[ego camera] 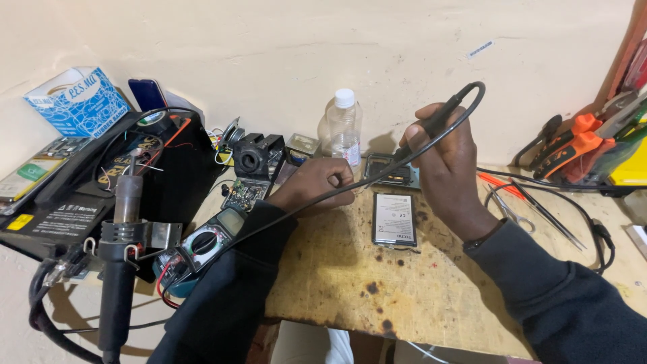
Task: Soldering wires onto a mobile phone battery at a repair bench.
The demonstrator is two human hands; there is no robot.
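Observation:
My right hand [445, 165] grips a black multimeter probe [438, 121] like a pen, its tip pointing down at an opened phone body [393, 172] near the wall. The probe's black lead [350, 189] runs left across the bench to a green-cased multimeter [202, 244]. My left hand [317, 182] is curled into a loose fist resting on the wooden bench [350, 276], just left of the phone; I cannot tell if it pinches anything. A flat phone battery [394, 219] lies between my hands.
A hot-air tool [121, 263] stands in its holder at the left by a black rework station [101, 182]. A clear plastic bottle [344, 128], a small black fixture [258, 156] and a circuit board [242, 193] sit at the back. Tweezers, scissors [512, 209] and orange pliers [573, 148] lie right.

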